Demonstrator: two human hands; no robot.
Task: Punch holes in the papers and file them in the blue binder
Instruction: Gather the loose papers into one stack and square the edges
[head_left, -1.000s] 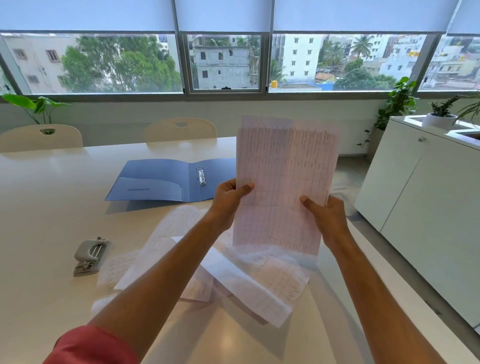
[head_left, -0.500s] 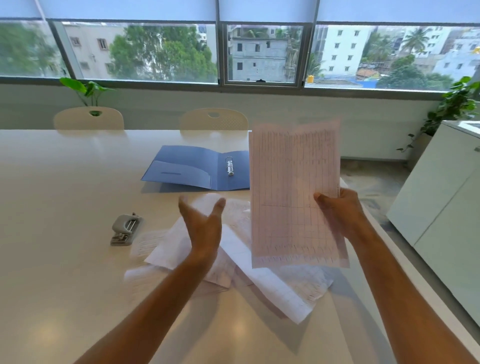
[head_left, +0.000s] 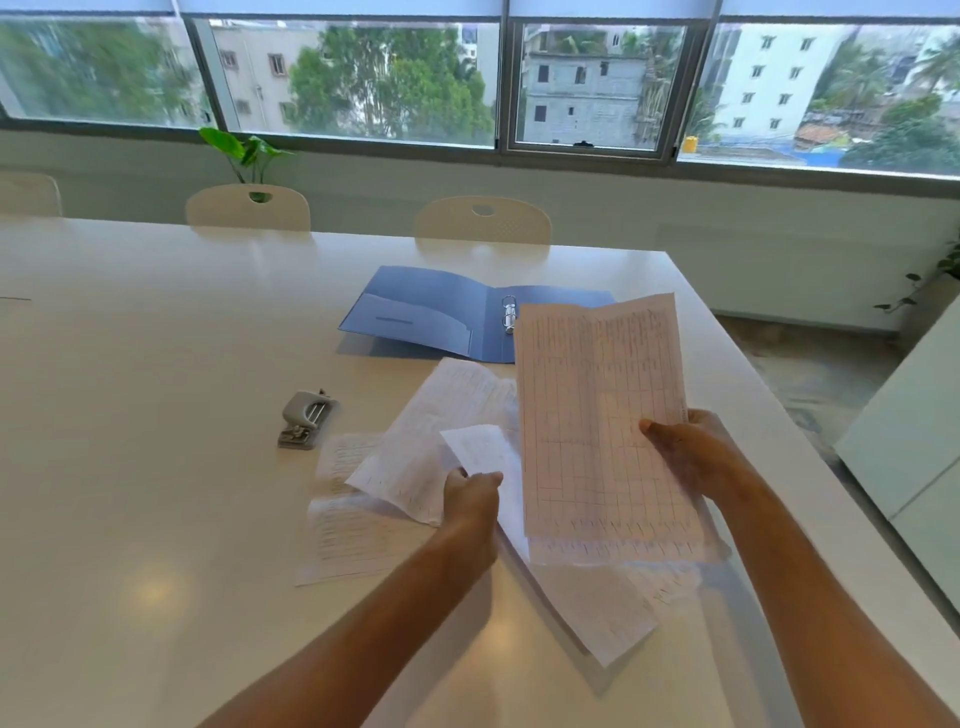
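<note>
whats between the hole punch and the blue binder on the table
Nothing: in the head view the table is bare between the hole punch and the open blue binder. The loose papers lie nearer the person, off that line.

single head-worn view, forward and down across the table (head_left: 156, 364), near hands

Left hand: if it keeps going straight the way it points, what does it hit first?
Likely the loose printed sheets directly ahead of the left hand, which already pinches one small sheet; the open blue ring binder lies beyond. Depth is unclear.

paper stack (head_left: 597, 415) in right hand (head_left: 691, 452)
</note>
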